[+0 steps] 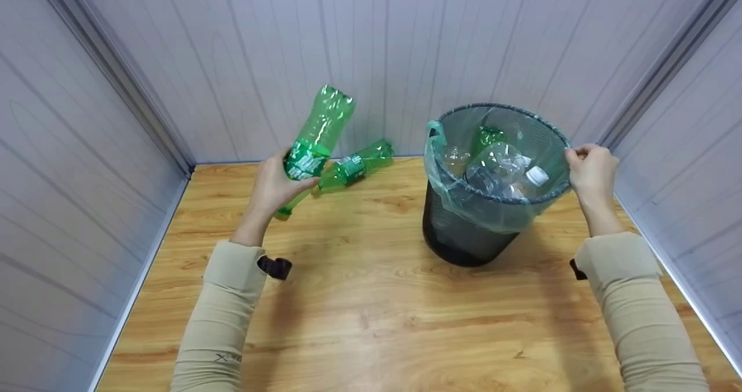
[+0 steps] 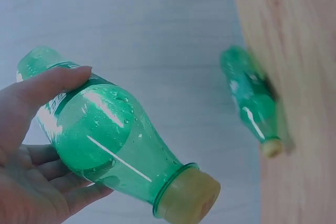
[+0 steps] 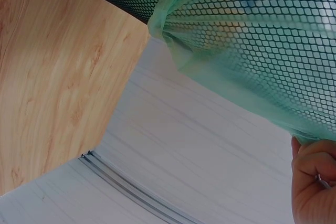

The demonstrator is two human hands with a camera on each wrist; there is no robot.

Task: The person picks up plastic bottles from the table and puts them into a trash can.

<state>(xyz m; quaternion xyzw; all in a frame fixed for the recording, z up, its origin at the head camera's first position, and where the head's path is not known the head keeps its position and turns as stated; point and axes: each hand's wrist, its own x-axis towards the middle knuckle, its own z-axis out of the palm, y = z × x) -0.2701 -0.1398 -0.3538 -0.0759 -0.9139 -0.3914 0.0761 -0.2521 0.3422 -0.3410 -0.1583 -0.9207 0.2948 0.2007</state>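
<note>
In the head view my left hand (image 1: 277, 180) grips a green plastic bottle (image 1: 326, 119) around its label, its base tilted up and its neck down. The left wrist view shows the bottle's yellowish cap (image 2: 190, 196) pointing toward the camera. My right hand (image 1: 594, 171) pinches the rim of a black mesh trash can (image 1: 472, 235), which is lined with a thin green bag (image 1: 443, 177). Inside the can lie clear bottles (image 1: 493, 166), one with a white cap (image 1: 537, 175), and a green one (image 1: 490, 135). The right wrist view has my curled fingers (image 3: 315, 169) at the bag's edge.
A second green bottle (image 1: 356, 164) lies on the wooden surface (image 1: 359, 299) by the back wall (image 1: 382, 50), just right of the held one. Pale panel walls (image 1: 69, 166) stand at the left, back and right.
</note>
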